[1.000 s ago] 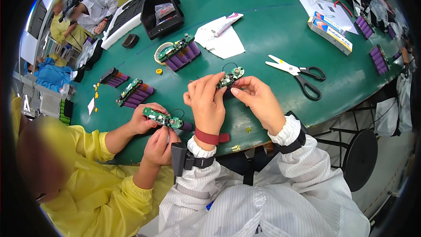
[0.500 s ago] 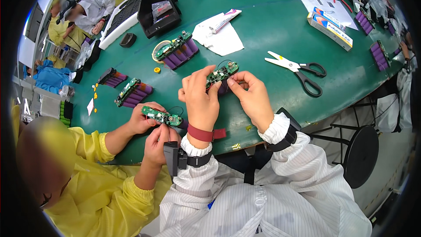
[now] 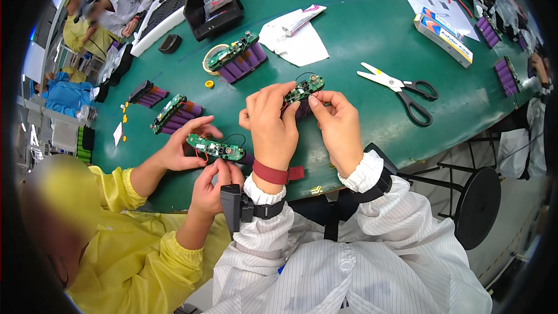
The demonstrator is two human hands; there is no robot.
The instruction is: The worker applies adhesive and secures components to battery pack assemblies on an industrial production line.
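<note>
Head view: both of the wearer's hands are raised just above the green table [image 3: 360, 29], gripping one small battery pack [image 3: 303, 92] with a green circuit board on top and purple cells beneath. Left hand [image 3: 270, 122] clasps its near end, fingers curled over the board; right hand [image 3: 337, 125] pinches the other end between thumb and forefinger. Scissors [image 3: 401, 90] lie to the right, apart. A yellow-sleeved co-worker's hands [image 3: 195, 151] hold a similar board to the left.
</note>
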